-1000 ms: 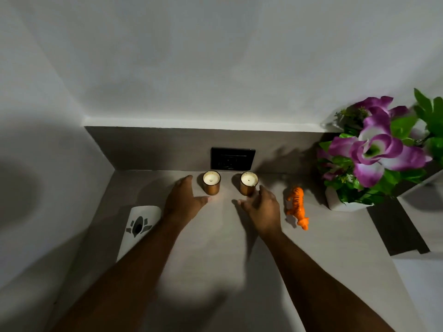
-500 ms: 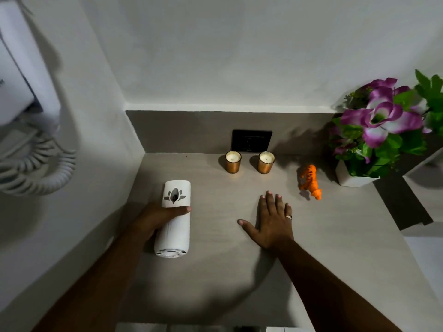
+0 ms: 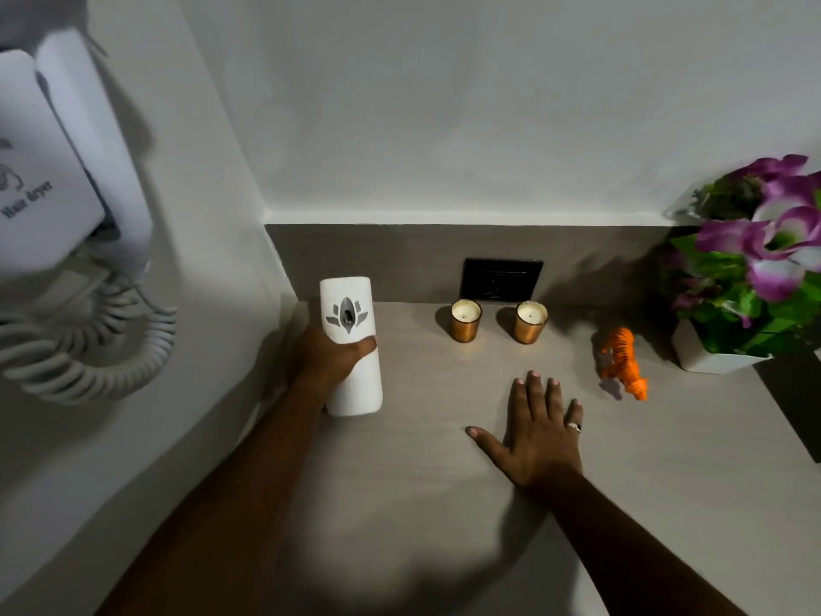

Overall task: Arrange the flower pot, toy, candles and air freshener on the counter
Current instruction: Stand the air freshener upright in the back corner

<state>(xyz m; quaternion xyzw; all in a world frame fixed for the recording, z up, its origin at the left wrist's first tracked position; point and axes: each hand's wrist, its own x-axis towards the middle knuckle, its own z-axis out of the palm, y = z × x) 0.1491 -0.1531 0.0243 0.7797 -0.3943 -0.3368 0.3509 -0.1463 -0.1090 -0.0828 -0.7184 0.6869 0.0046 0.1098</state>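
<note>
My left hand (image 3: pixel 326 355) is wrapped around the white air freshener (image 3: pixel 351 304), holding it nearly upright near the left wall, its base close to the grey counter (image 3: pixel 444 504). My right hand (image 3: pixel 537 433) lies flat on the counter with fingers spread and holds nothing. Two copper-coloured candles (image 3: pixel 465 321) (image 3: pixel 529 322) stand side by side at the back. An orange toy tiger (image 3: pixel 622 362) stands to their right. The white flower pot (image 3: pixel 711 360) with purple flowers (image 3: pixel 773 242) sits at the far right.
A black wall socket (image 3: pixel 502 280) is set in the backsplash behind the candles. A white hair dryer (image 3: pixel 66 171) with a coiled cord (image 3: pixel 89 344) hangs on the left wall. A dark gap (image 3: pixel 795 393) borders the counter at right.
My left hand left the candles, took the air freshener lying at the left, then raised it upright and moved it toward the back. My right hand drew back from the candles and flattened on the counter.
</note>
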